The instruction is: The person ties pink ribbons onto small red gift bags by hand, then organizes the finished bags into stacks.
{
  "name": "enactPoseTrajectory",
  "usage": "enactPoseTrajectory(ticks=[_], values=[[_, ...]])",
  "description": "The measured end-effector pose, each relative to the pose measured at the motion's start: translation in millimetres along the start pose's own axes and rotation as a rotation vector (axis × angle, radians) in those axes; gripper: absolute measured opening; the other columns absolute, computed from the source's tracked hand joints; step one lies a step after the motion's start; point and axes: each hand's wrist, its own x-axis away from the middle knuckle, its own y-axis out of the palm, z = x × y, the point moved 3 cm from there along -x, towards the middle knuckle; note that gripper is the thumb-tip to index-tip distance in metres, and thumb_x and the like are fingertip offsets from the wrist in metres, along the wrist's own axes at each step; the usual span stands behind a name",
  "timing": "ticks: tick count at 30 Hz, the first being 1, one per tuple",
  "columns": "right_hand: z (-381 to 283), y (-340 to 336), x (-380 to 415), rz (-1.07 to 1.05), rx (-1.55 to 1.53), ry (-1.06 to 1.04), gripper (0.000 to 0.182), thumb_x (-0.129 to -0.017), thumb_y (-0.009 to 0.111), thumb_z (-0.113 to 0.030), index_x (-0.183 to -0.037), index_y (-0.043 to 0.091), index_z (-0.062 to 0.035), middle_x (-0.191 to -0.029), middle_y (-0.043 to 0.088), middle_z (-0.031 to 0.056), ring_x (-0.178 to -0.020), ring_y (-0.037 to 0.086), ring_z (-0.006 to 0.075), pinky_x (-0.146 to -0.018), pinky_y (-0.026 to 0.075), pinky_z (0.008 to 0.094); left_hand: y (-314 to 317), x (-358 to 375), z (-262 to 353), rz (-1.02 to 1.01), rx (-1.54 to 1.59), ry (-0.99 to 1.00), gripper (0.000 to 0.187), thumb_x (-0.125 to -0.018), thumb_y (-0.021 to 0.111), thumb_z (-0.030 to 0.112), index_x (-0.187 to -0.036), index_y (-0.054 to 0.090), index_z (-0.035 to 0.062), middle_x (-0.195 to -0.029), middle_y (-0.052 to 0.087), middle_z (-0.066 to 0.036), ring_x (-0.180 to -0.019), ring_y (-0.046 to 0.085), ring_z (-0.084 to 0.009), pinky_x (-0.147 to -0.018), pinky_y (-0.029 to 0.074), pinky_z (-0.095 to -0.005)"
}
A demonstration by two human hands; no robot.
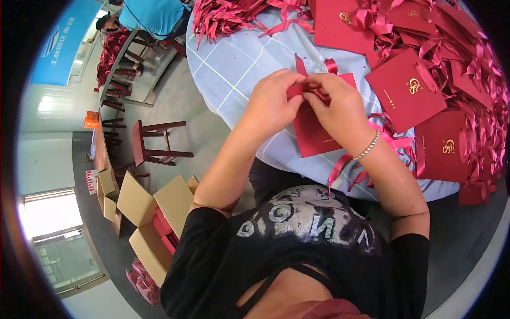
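Through the head camera I see my two hands close together over the surface (220, 74), which is covered with a pale cloth marked by white lines. My left hand (273, 101) and right hand (340, 109) meet at the fingertips, both pinched on a red ribbon (300, 66); one pointed end of it sticks up beyond my fingers. Just how it passes between them I cannot tell, since the fingers cover it. The red bag (316, 130) lies under my hands, its upper part partly hidden by them. A bead bracelet (367, 146) circles my right wrist.

To the right I have a crowded heap of red bags (406, 90), several with gold lettering and ribbon handles. A pile of loose ribbons (226, 18) lies at the far edge, left of the heap. Off to my left stand a wooden stool (139, 143) and, nearer me, an open cardboard box (137, 199) with red items (166, 228) inside. Farther back, a person in a blue top (151, 18) is beside another table (146, 87).
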Motion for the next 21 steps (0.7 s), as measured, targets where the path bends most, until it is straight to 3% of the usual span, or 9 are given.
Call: enactPoseTrajectory(ticks=[1,4,9,13,16,17,21], values=[[0,-3,-2,-0.004,-0.076,0.078,0.016,-0.081,0.066,-0.003,-0.097,0.063,-0.0032,-0.088,0.064,0.0125,-0.075,0.066,0.0309,-0.064,0.053,0.0387,-1,0,-1,-0.006,0.021,-0.006,0.030,-0.073,0.067,-0.003,-0.103,0.068,0.0004,-0.093,0.066,-0.013,-0.089,0.065,-0.0269,-0.081,0.050,-0.0338],[6,-7,-3,-0.056,-0.063,0.057,0.011,-0.081,0.069,-0.003,-0.092,0.066,-0.0030,-0.088,0.065,0.0120,-0.076,0.065,0.0307,-0.066,0.052,0.0380,-5,0,-3,-0.025,0.073,-0.005,0.031,-0.073,0.068,-0.003,-0.104,0.068,0.0005,-0.096,0.066,-0.013,-0.092,0.065,-0.0279,-0.083,0.050,-0.0342],[3,-3,-4,-0.048,-0.016,-0.129,0.009,-0.080,0.071,-0.005,-0.089,0.068,-0.0027,-0.086,0.065,0.0113,-0.076,0.065,0.0307,-0.066,0.052,0.0374,-6,2,2,-0.028,0.058,0.034,0.032,-0.072,0.069,-0.003,-0.104,0.068,0.0009,-0.097,0.067,-0.013,-0.092,0.064,-0.0312,-0.083,0.050,-0.0352],[-9,-29,-27,0.093,-0.014,-0.203,0.006,-0.079,0.070,-0.006,-0.085,0.069,-0.0034,-0.084,0.065,0.0108,-0.077,0.064,0.0331,-0.068,0.051,0.0393,-10,7,6,0.102,-0.099,0.259,0.032,-0.070,0.073,0.000,-0.101,0.069,0.0048,-0.093,0.068,-0.009,-0.093,0.061,-0.0302,-0.084,0.048,-0.0383],[-2,-36,-38,-0.154,0.069,-0.172,0.004,-0.079,0.070,-0.006,-0.082,0.070,-0.0035,-0.084,0.065,0.0114,-0.077,0.063,0.0336,-0.070,0.050,0.0403,-11,13,16,0.200,-0.237,0.375,0.032,-0.068,0.075,0.002,-0.099,0.069,0.0074,-0.090,0.067,-0.005,-0.094,0.059,-0.0288,-0.086,0.046,-0.0412],[1,-35,-41,-0.306,0.060,-0.104,0.009,-0.081,0.068,-0.011,-0.081,0.070,-0.0025,-0.084,0.066,0.0117,-0.076,0.062,0.0326,-0.071,0.049,0.0402,-8,15,16,0.226,-0.269,0.405,0.031,-0.067,0.075,0.002,-0.098,0.069,0.0076,-0.089,0.066,-0.005,-0.094,0.059,-0.0284,-0.086,0.046,-0.0419],[9,-28,-58,-0.592,0.049,0.048,0.019,-0.083,0.066,-0.017,-0.075,0.066,0.0013,-0.072,0.062,0.0137,-0.065,0.058,0.0257,-0.065,0.048,0.0374,-3,20,15,0.306,-0.288,0.503,0.032,-0.066,0.075,0.000,-0.097,0.068,0.0064,-0.090,0.065,-0.005,-0.094,0.059,-0.0286,-0.084,0.046,-0.0426]])
